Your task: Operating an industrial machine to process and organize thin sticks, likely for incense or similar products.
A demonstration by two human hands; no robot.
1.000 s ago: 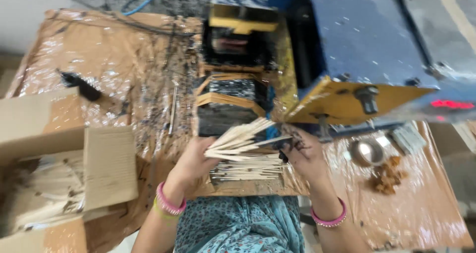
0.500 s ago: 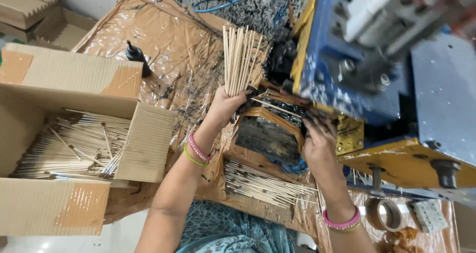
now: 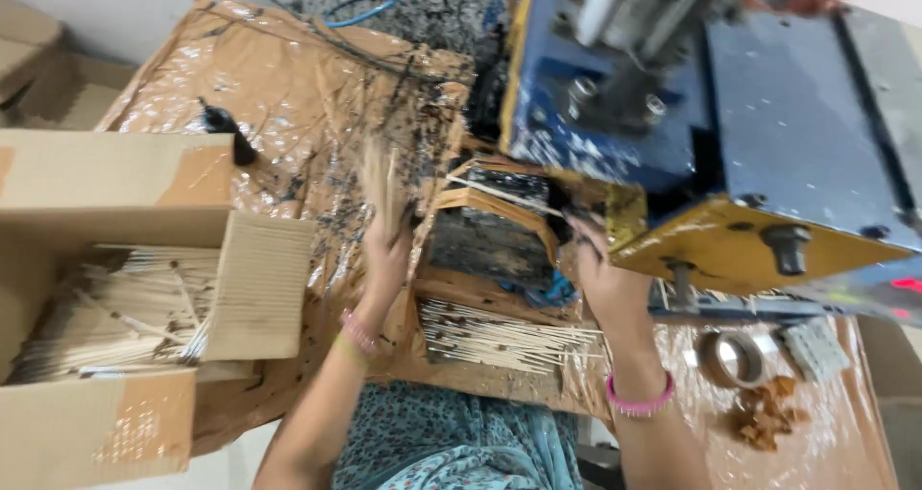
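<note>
sticks (image 3: 380, 175), thin and pale, stand blurred in a bundle just left of the dark feed tray (image 3: 488, 231) at the middle of the work surface. left hand (image 3: 386, 257) is closed around the lower end of that bundle, fingers wrapped tight, so the sticks rise upright above the fist, touching the tray's left edge or just beside it; the blur hides which. right hand (image 3: 600, 279) rests at the tray's right side, against the yellow plate (image 3: 715, 245) of the blue machine (image 3: 768, 115); its fingers curl loosely toward the tray's corner, and i cannot tell whether they grip anything. both wrists wear pink bangles.

below the tray, nearer the person, a second batch of sticks (image 3: 504, 336) lies flat in a row on a brown board. well to the left of the tray an open cardboard box (image 3: 144, 240) holds many more of the same sticks, lying lengthwise. a black brush (image 3: 226, 130) lies up and left of the tray on the shiny brown covering (image 3: 288, 77). to the tray's lower right, past the right forearm, sit a roll of tape (image 3: 732, 357) and a small heap of brown crumbs (image 3: 764, 413).
</note>
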